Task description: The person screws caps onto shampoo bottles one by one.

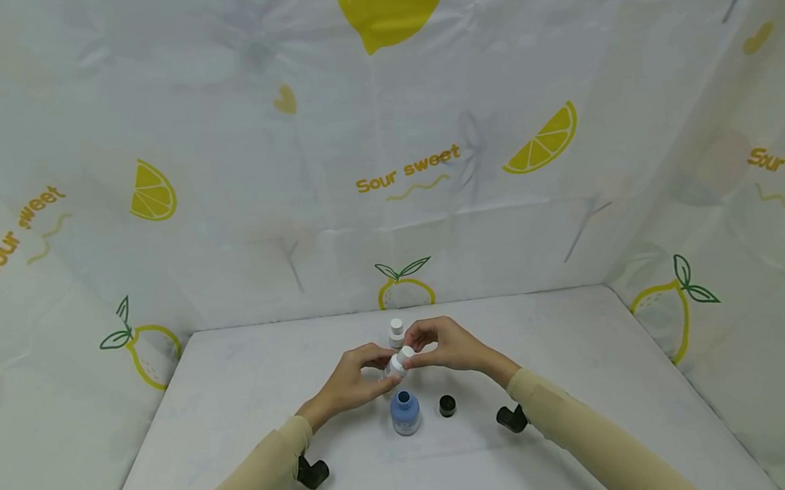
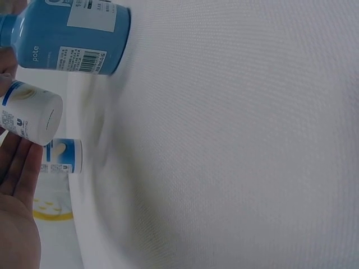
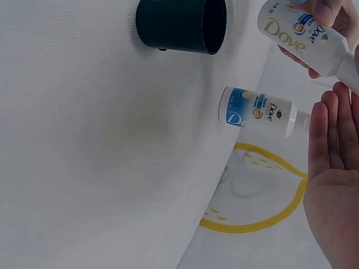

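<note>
My left hand (image 1: 353, 380) grips a small white Dove bottle (image 1: 395, 368), held tilted above the table with its top leaning right. The thumb and fingers of my right hand (image 1: 449, 346) pinch its white cap (image 1: 407, 352). In the right wrist view the gold Dove lettering on the held bottle (image 3: 291, 31) shows, the cap end towards my right fingers. Behind my hands a second white-and-blue Dove bottle (image 3: 258, 109) stands upright, capped. Nearer to me stands a blue bottle (image 1: 405, 417) with an uncapped neck, and a black cap (image 1: 448, 406) lies to its right.
The white-covered table (image 1: 239, 392) meets a white curtain (image 1: 237, 172) printed with lemons at its back edge. Black camera pieces (image 1: 313, 473) are strapped at both wrists, low beside the sleeves. In the left wrist view the blue bottle (image 2: 39, 42) stands close to the held one.
</note>
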